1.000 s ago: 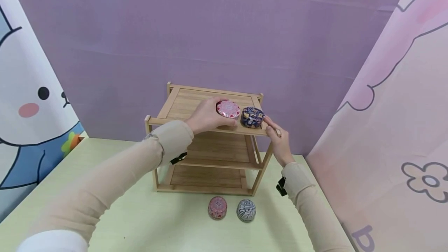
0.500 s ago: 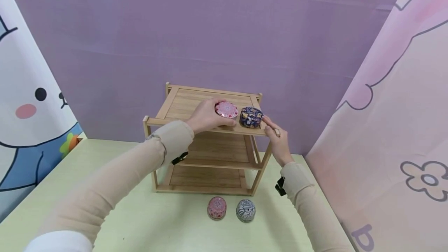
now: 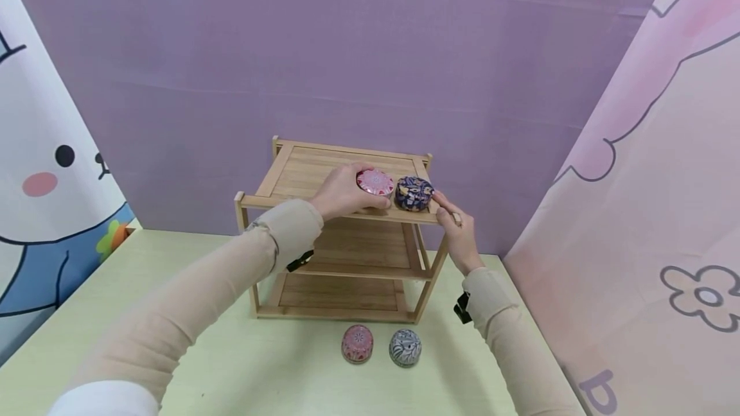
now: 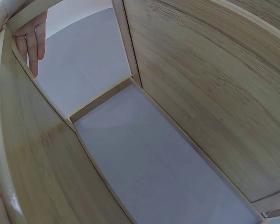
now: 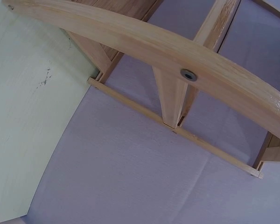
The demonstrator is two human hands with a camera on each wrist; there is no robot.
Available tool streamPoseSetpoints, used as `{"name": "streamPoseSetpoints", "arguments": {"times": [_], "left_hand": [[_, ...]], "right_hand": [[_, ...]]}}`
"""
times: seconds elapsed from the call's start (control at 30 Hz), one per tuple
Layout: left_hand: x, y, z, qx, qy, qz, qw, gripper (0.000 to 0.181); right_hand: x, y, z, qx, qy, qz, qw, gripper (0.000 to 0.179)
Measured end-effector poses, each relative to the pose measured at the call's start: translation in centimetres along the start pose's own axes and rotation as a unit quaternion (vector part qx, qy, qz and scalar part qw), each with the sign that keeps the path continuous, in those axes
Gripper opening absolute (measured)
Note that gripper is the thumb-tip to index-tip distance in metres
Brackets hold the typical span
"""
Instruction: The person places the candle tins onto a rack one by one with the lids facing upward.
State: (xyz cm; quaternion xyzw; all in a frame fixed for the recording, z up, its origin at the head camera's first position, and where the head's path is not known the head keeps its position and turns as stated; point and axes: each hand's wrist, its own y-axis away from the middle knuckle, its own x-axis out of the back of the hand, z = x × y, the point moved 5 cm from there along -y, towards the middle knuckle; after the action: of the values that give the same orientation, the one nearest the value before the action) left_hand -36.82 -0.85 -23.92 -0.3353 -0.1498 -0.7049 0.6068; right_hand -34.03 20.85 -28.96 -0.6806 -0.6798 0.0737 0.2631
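Purple backdrop [image 3: 370, 50] behind lt-grn tbl [image 3: 248, 371], cartoon panels [image 3: 35, 114] L/R.

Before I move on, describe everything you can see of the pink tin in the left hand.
The pink tin is round, with a glossy, metallic-looking top in a floral pattern with white and red. It looks upright, near the front edge of the wooden top shelf, just left of the dark blue tin. The left hand grips it, thumb in front. Its base is hidden.
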Motion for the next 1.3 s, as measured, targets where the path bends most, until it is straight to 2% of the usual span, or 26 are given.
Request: {"name": "streamPoseSetpoints", "arguments": {"times": [0.7, 0.93, 1.1, 1.3], "left_hand": [[-0.1, -0.3, -0.2, 0.005, 0.015, -0.032, 0.9994, 0.087], [-0.1, -0.2, 0.0, 0.006, 0.022, -0.046, 0.9987, 0.088], [-0.2, -0.1, 0.0, 0.012, 0.032, -0.060, 0.9976, 0.089], [-0.2, 0.0, 0.2, 0.015, 0.030, -0.064, 0.9974, 0.088]], "right_hand": [[0.1, 0.0, -0.1, 0.000, -0.004, 0.000, 1.0000, 0.041], [0.5, -0.6, 1.4, 0.000, 0.000, 0.000, 1.0000, 0.040], [0.2, -0.1, 0.0, -0.002, 0.007, -0.001, 1.0000, 0.042], [0.3, -0.1, 0.0, -0.004, 0.015, 0.000, 0.9999, 0.041]]}}
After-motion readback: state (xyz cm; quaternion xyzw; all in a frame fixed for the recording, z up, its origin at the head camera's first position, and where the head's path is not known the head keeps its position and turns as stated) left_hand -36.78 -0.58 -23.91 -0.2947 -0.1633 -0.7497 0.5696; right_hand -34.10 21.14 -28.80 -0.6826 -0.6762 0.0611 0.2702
